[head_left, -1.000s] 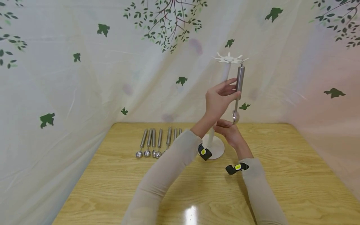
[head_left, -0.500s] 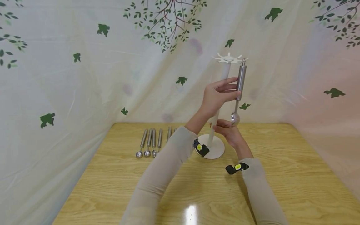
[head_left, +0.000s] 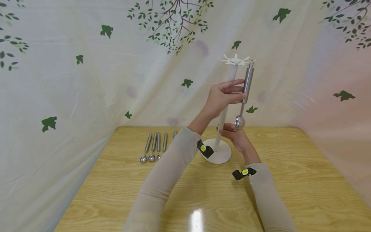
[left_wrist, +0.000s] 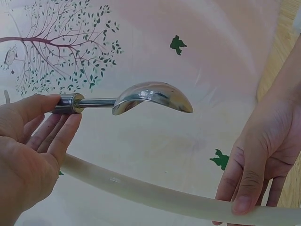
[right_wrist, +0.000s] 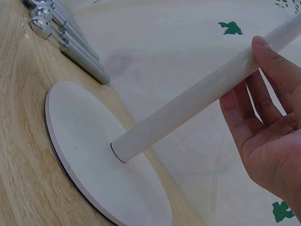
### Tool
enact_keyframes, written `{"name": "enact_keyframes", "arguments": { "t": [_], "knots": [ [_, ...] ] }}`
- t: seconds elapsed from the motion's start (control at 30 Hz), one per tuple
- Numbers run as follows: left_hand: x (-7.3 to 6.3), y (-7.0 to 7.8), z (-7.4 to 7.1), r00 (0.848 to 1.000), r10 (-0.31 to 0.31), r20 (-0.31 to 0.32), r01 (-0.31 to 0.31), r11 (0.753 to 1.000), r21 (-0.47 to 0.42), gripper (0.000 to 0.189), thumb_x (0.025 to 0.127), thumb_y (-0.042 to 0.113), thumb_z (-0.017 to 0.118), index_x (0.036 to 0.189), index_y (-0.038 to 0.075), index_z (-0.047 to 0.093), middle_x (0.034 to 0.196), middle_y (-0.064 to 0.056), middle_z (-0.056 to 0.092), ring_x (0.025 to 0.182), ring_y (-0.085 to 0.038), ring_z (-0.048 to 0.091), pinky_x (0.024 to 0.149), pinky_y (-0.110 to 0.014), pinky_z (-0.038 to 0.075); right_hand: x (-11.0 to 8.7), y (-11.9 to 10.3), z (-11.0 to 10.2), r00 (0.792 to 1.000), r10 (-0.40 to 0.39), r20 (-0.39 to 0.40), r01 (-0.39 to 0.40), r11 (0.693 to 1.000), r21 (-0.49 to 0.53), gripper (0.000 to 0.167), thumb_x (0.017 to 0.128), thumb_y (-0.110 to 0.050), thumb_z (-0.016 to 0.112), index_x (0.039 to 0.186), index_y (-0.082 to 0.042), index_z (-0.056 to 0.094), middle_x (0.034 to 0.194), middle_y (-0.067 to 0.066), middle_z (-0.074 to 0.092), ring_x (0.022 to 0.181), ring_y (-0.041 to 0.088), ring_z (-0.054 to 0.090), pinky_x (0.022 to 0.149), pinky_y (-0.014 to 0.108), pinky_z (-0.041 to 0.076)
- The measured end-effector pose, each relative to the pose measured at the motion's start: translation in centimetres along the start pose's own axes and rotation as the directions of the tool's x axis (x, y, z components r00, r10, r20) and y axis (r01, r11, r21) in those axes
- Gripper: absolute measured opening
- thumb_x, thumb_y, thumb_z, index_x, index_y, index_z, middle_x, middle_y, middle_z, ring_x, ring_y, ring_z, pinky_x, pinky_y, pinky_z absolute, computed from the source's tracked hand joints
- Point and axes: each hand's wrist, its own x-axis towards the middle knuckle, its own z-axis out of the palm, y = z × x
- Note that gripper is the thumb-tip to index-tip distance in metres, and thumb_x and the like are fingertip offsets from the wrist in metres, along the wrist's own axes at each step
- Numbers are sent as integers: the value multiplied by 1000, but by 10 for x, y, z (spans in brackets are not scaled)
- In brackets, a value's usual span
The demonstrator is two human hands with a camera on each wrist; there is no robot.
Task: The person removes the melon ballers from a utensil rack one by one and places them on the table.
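My left hand [head_left: 221, 96] pinches the thick steel handle of an ice cream scoop [head_left: 247, 85] between thumb and fingers. The scoop hangs bowl down, slightly tilted, with its end loop at the tip of one arm of the white rack [head_left: 235, 60]. I cannot tell whether the loop is over that arm. In the left wrist view the scoop's shiny bowl [left_wrist: 153, 97] shows side-on. My right hand [head_left: 238, 137] holds the rack's white pole [right_wrist: 188, 99] low down, thumb on one side and fingers on the other.
Several more steel scoops [head_left: 148, 143] lie in a row on the wooden table [head_left: 116, 193] at left, partly hidden by my left sleeve. The rack's round base [head_left: 221, 158] stands on the table. A printed cloth [head_left: 159, 96] hangs behind.
My left hand has shifted slightly left. The scoop's loop end moved a little right, then its bowl swung left and turned. My right hand stays on the pole.
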Motion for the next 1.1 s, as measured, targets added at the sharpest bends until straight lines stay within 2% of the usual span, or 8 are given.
{"name": "enact_keyframes", "arguments": {
  "t": [0.17,0.3,0.43,0.53,0.63,0.73,0.87,1.1],
  "knots": [
    [2,0,-2,1000,13,15,-13,1000,15,47,88,-3,76,133,5,67,123,-18,73,105,-24,75,84,-33,65,1,-4,2,1000,22,0,-22,1000,-16,43,99,11,54,100,-25,78,100,-7,78,104,12,69,93,22,58],
    [3,1,-2,1000,20,14,-20,999,26,47,88,-3,76,133,5,67,123,-17,73,105,-21,75,84,-33,65,1,-2,0,1000,24,-13,-24,999,-34,34,99,5,59,103,-23,77,102,-6,78,107,14,69,94,22,58],
    [3,2,-2,999,31,16,-31,999,33,47,88,-3,76,133,5,66,124,-17,73,105,-22,75,85,-32,65,2,3,-3,1000,-1,-11,1,999,-42,20,98,0,64,112,-10,75,104,-3,77,107,15,69,96,24,58],
    [4,3,-3,999,45,26,-46,998,48,47,88,-2,76,134,4,66,125,-17,73,106,-21,75,85,-32,64,2,5,-3,1000,-19,-3,19,999,-26,21,98,0,64,117,0,72,104,-2,77,104,13,69,95,25,59],
    [4,4,-3,996,75,39,-78,995,67,47,89,-2,76,134,4,66,125,-18,72,107,-22,75,85,-32,64,1,5,-3,1000,-21,-14,21,1000,-17,20,98,0,64,115,-3,74,104,-1,78,103,12,70,94,25,59],
    [5,5,-2,995,94,45,-97,992,78,46,88,-1,76,133,5,66,124,-18,72,105,-18,75,85,-31,64,0,4,-2,999,-4,-36,4,1000,-20,21,98,-1,65,110,-13,77,105,0,78,103,11,70,94,24,59],
    [6,7,0,993,105,54,-109,991,78,46,88,0,77,133,6,67,124,-16,73,102,-12,75,86,-29,64,-1,4,-1,999,4,-54,-5,1000,-19,21,97,-2,66,113,-11,77,106,0,78,103,10,70,94,23,59],
    [1,3,0,990,107,90,-115,989,90,47,88,-3,76,133,4,66,125,-17,72,103,-15,75,88,-29,63,1,3,0,1000,-24,-5,24,999,24,30,98,6,61,105,-17,79,100,-5,78,101,10,70,93,23,59]
  ]
}}
